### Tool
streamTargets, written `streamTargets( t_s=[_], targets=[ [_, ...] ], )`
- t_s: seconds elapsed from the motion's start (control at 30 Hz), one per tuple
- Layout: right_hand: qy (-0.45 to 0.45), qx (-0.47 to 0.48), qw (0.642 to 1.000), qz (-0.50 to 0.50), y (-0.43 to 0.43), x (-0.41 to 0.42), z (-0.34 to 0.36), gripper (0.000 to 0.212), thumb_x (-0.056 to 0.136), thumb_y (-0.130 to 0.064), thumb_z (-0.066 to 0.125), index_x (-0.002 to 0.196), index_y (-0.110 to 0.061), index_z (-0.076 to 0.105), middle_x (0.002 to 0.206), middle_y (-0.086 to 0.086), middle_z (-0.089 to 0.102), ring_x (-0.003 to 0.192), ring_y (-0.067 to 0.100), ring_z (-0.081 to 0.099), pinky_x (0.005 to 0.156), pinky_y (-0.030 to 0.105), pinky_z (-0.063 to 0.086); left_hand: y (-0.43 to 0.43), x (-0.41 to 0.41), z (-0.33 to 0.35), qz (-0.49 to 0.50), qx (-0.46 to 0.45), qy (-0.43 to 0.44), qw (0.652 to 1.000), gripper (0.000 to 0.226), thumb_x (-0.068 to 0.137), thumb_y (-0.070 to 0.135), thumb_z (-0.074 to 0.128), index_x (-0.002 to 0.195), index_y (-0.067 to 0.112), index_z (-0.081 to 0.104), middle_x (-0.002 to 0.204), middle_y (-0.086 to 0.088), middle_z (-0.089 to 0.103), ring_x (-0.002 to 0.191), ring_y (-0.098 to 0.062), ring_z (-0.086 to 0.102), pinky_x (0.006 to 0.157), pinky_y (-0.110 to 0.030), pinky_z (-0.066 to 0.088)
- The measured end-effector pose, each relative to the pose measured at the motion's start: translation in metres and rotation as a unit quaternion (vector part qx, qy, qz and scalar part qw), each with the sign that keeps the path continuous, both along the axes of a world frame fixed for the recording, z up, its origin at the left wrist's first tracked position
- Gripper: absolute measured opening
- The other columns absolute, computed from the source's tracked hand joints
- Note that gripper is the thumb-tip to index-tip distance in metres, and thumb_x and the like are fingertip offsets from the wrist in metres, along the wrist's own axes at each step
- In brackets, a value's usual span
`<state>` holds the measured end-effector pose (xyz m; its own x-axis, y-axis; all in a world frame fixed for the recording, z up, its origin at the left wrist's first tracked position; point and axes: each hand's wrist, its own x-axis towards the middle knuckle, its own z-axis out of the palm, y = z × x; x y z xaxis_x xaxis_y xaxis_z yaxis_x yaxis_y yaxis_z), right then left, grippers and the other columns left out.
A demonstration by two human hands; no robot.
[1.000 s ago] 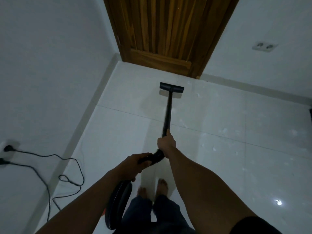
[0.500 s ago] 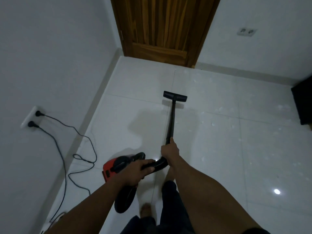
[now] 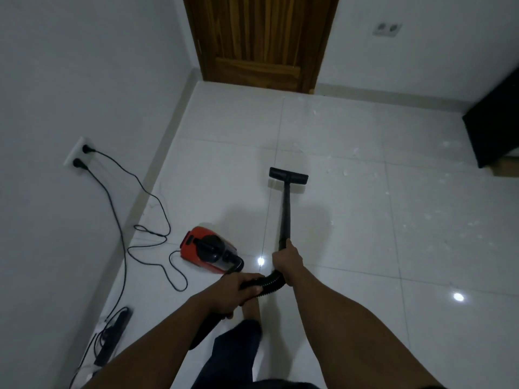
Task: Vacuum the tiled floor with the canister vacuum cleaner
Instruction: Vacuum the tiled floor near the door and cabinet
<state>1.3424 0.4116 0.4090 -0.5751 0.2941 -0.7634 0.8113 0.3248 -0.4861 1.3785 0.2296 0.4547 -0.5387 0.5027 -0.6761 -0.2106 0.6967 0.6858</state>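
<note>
My right hand point(image 3: 288, 262) grips the lower end of the black wand point(image 3: 286, 214). The wand's flat floor nozzle point(image 3: 288, 176) rests on the white tiled floor point(image 3: 351, 248), straight ahead of me. My left hand point(image 3: 233, 293) holds the ribbed black hose point(image 3: 269, 282) just behind the wand. The red and black canister point(image 3: 209, 249) sits on the floor to my left, with the hose running down to it. White specks of debris point(image 3: 345, 172) lie scattered on the tiles right of the nozzle.
A wooden door point(image 3: 261, 40) closes the far wall. Two black cords point(image 3: 126, 192) run from a wall socket point(image 3: 78, 155) on the left and loop over the floor near the canister. A black power strip point(image 3: 115, 335) lies by the left wall. Dark furniture point(image 3: 497, 122) stands at right.
I have stepped back from the door. The nozzle has been drawn back toward me over the tiles, and the canister and cords have come into view at left.
</note>
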Motion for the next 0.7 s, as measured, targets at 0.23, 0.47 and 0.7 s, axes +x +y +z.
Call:
streamTargets(
  t_s=[0.23,0.47,0.7],
  targets=[
    [-0.019,-0.011,1.000,0.008,-0.005,0.132,-0.016,0.074,0.091,-0.014,0.048,0.158,-0.019,0.017,0.139,0.016,0.049,0.114,0.033,0.056,0.090,0.041,0.055,-0.011,0.123,-0.003,-0.030,0.002,-0.009,1.000,0.043,0.098,0.046,0.053,0.140,0.044,0.049,0.108,-0.006,0.066,0.076,-0.010,0.060,0.052,-0.024,0.052],
    [-0.050,-0.012,0.997,0.053,-0.031,0.232,-0.017,0.065,0.090,-0.013,0.046,0.153,-0.013,0.029,0.134,0.016,0.052,0.114,0.034,0.056,0.096,0.043,0.053,-0.035,0.221,0.008,-0.018,0.012,-0.049,0.999,0.039,0.099,0.042,0.054,0.137,0.043,0.052,0.089,0.009,0.065,0.070,-0.007,0.057,0.050,-0.019,0.046],
    [-0.084,-0.008,0.993,0.077,-0.075,0.288,-0.015,0.055,0.092,-0.018,0.049,0.145,-0.006,0.038,0.130,0.015,0.055,0.114,0.032,0.058,0.097,0.041,0.052,-0.076,0.270,0.016,-0.060,0.003,-0.061,0.996,0.038,0.100,0.040,0.053,0.137,0.043,0.052,0.101,0.008,0.065,0.077,-0.006,0.058,0.050,-0.017,0.046]
  ],
)
